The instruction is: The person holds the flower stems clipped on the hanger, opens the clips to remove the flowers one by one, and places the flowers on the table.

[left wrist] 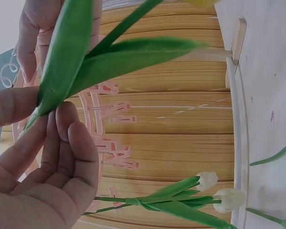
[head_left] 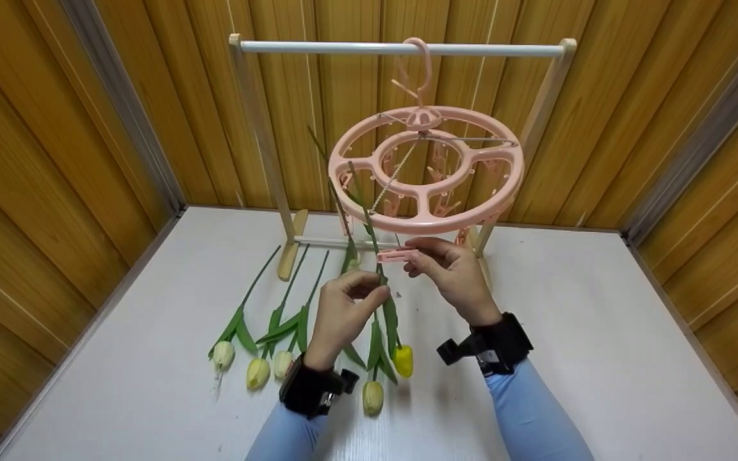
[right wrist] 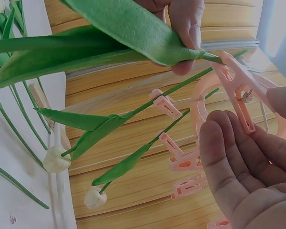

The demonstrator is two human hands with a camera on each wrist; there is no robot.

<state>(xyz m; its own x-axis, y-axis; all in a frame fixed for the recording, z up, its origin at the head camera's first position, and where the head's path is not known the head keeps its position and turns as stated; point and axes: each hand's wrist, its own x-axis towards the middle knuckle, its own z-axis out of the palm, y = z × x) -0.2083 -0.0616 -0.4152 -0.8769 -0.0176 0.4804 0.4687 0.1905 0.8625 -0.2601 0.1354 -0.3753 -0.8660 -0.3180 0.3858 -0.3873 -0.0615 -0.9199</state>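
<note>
My left hand [head_left: 346,310] pinches the stem of a bright yellow tulip [head_left: 403,360], just below its green leaves [left wrist: 66,57]. The tulip is held bloom down, its stem rising toward the rack. With my right hand [head_left: 455,275] I grip a pink clothespin [head_left: 396,255], thumb on one side and fingers on the other. In the right wrist view, the stem's end meets the clothespin's tip [right wrist: 225,59]. Overhead is the round pink hanger [head_left: 423,224], from which the clothespin hangs. Two white tulips [right wrist: 57,159] hang bloom down from other clips beside my left hand.
The hanger's hook [head_left: 425,64] sits on the white bar [head_left: 318,47] of a wooden-legged stand. More pink clips [left wrist: 117,107] dangle under the ring. Several pale tulips [head_left: 258,372] lie on the white table [head_left: 599,358] at left; another pale-yellow bloom [head_left: 373,397] shows below my left hand.
</note>
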